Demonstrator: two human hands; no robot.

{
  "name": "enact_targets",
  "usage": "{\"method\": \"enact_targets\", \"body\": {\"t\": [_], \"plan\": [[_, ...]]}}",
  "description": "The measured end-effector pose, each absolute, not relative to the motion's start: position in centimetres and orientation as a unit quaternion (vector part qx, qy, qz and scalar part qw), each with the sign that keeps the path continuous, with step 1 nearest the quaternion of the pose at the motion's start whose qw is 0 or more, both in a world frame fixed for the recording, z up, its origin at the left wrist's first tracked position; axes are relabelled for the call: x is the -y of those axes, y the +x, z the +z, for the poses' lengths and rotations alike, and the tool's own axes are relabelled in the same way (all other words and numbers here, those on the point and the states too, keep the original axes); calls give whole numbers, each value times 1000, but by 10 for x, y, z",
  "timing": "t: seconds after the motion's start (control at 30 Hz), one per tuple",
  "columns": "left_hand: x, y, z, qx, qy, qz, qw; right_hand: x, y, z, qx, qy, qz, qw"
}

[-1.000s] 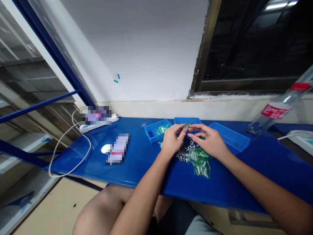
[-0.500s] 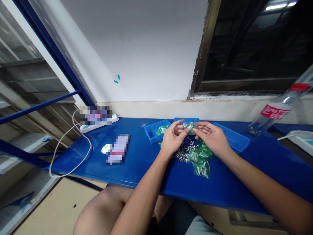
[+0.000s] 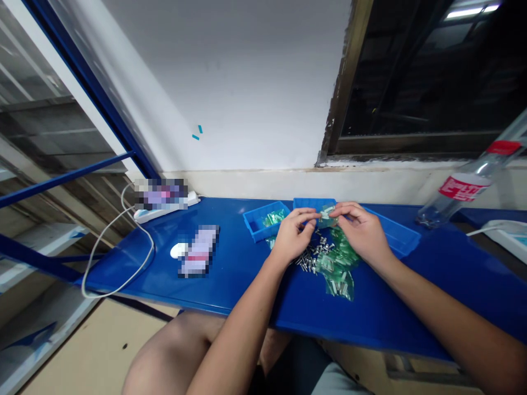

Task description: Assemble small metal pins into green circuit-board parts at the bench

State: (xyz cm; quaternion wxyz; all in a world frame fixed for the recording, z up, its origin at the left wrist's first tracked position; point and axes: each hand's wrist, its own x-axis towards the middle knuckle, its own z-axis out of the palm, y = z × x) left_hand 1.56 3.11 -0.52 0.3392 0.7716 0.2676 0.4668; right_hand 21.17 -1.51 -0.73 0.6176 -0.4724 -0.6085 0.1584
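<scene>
A small clear, greenish plastic bag (image 3: 328, 215) with pale pieces inside is held up between my two hands. My right hand (image 3: 363, 229) pinches its right side between thumb and fingers. My left hand (image 3: 293, 235) is closed, its fingertips at the bag's left edge. Below them on the table lie a heap of small metal screw-like parts (image 3: 307, 259) and a pile of similar green plastic bags (image 3: 338, 260), some with silvery pieces inside. My hands partly hide both heaps.
Blue trays stand behind my hands: a left one (image 3: 255, 233) with green bags, a middle one (image 3: 304, 202) and a right one (image 3: 401, 236). A plastic bottle (image 3: 457, 192) leans at right. A blurred-out flat object (image 3: 200, 252), a white oval item (image 3: 178, 250) and a power strip (image 3: 189, 200) are left.
The bag has tilted and shifted slightly right. My left hand has turned, its fingers now curled over with the thumb drawn back; my right hand's fingers have closed in on the bag.
</scene>
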Motion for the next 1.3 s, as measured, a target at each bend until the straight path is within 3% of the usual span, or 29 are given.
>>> {"method": "enact_targets", "body": {"t": [0.2, 0.33, 0.43, 0.5, 0.7, 0.97, 1.3], "plan": [[-25, 19, -2, -249, 751, 440, 425, 23, 200, 1, 658, -443, 205, 574], [-29, 19, -4, -246, 735, 477, 414, 27, 199, 4, 622, -460, 250, 582], [-31, 15, -3, -273, 763, 491, 321, 27, 200, 4, 606, -461, 267, 590], [-31, 8, 0, -296, 799, 483, 203, 27, 200, 4, 604, -466, 267, 589], [-32, -19, 17, -424, 817, 388, -45, 25, 201, 3, 611, -473, 259, 580], [-37, -30, 15, -563, 777, 278, -57, 26, 200, -3, 647, -484, 258, 530], [-37, -26, 8, -587, 753, 285, -84, 27, 200, -1, 808, -425, 67, 403]]}}
